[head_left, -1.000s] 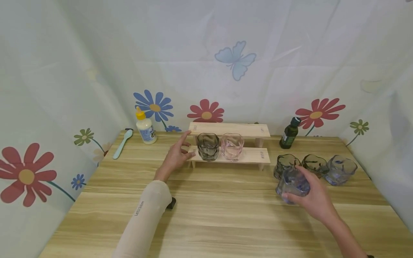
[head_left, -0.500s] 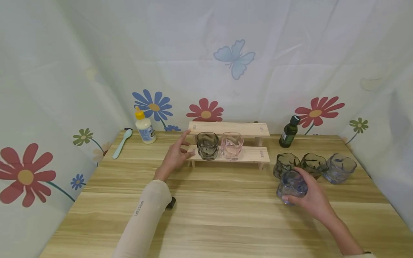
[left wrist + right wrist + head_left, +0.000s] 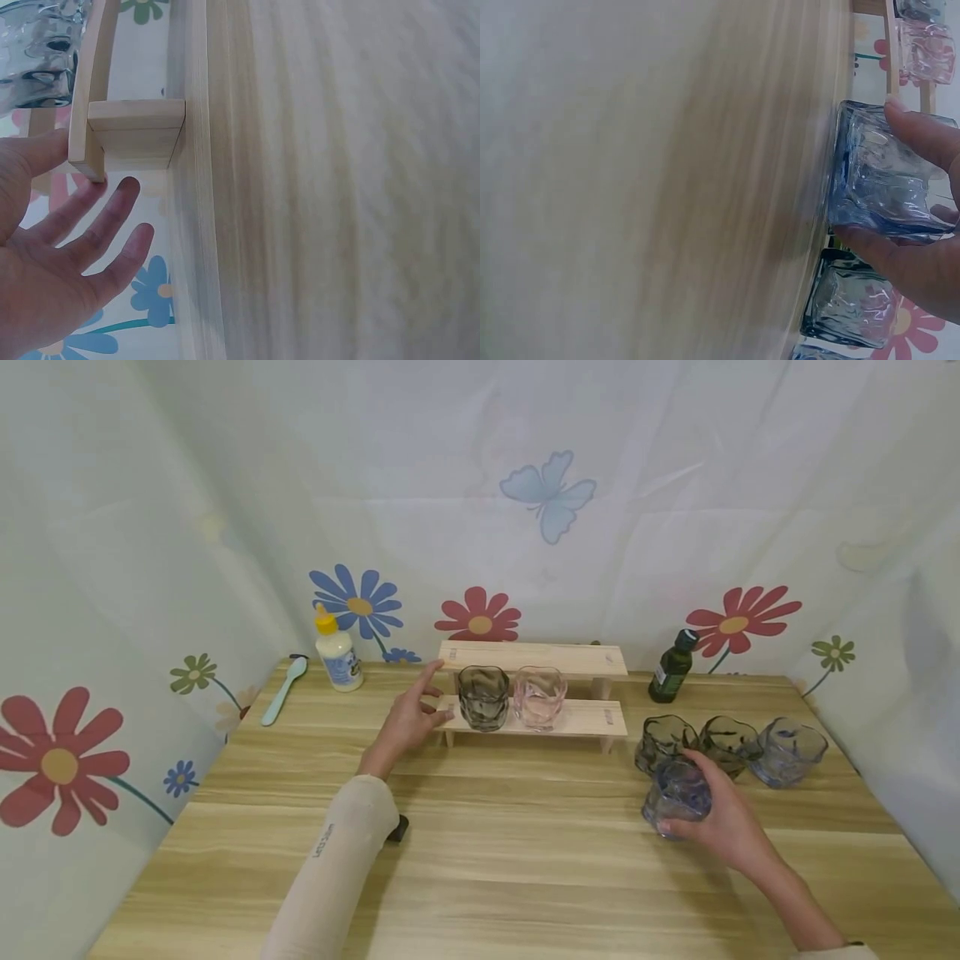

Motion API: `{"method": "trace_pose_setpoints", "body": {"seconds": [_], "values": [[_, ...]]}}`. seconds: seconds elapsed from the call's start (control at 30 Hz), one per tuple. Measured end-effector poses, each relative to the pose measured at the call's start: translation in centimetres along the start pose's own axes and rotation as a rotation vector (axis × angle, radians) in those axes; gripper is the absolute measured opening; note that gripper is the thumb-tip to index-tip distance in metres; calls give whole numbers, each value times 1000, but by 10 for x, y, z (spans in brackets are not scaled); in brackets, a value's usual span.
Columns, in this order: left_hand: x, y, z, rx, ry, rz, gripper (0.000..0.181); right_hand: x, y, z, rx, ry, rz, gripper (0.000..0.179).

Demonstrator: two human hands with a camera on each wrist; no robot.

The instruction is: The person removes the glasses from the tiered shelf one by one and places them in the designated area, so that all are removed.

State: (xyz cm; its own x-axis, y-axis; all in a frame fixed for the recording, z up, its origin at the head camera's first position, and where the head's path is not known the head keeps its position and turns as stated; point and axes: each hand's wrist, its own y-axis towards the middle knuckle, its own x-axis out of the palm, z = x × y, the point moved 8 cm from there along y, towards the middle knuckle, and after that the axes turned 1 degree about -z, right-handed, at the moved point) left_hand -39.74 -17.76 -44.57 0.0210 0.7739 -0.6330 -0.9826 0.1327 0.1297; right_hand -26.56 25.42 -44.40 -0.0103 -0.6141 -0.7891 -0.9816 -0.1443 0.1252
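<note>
My left hand point(image 3: 408, 720) touches the left end of a two-step wooden rack point(image 3: 585, 718), with its fingers spread. In the left wrist view, the thumb lies at the lower plank's end and the other fingers reach past it. A smoky grey glass point(image 3: 483, 700) and a pink glass point(image 3: 540, 697) stand side by side on the lower step. At the right, my right hand point(image 3: 731, 822) grips a bluish wavy glass point(image 3: 885, 176) between thumb and fingers. That glass is upright and low at the table; whether its base touches is hard to tell.
Behind the held glass stand two more smoky glasses point(image 3: 729, 745) and another bluish glass point(image 3: 791, 752). A dark green bottle point(image 3: 672, 668) is at the back right. A yellow-capped bottle point(image 3: 339, 656) and a mint spoon point(image 3: 283, 695) are at the back left. A flowered curtain point(image 3: 645, 518) backs the table.
The bluish glass in my right hand has shifted very slightly and sits a little straighter. My left hand stays at the rack's end, and the rack has not moved.
</note>
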Motion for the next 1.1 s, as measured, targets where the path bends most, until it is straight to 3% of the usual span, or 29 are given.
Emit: {"method": "trace_pose_setpoints", "body": {"seconds": [0.3, 0.53, 0.87, 1.1], "values": [[-1, 0, 1, -1, -9, -2, 89, 1, 1, 1, -12, -32, -3, 113], [0, 0, 0, -2, -15, -4, 89, -7, 2, -8, -4, -31, -57, 117], [0, 0, 0, 2, -9, 1, 89, -33, 14, -42, -99, -56, 6, 108], [0, 0, -1, -5, -8, -1, 89, -28, 40, -74, -167, -43, -64, 110]]}}
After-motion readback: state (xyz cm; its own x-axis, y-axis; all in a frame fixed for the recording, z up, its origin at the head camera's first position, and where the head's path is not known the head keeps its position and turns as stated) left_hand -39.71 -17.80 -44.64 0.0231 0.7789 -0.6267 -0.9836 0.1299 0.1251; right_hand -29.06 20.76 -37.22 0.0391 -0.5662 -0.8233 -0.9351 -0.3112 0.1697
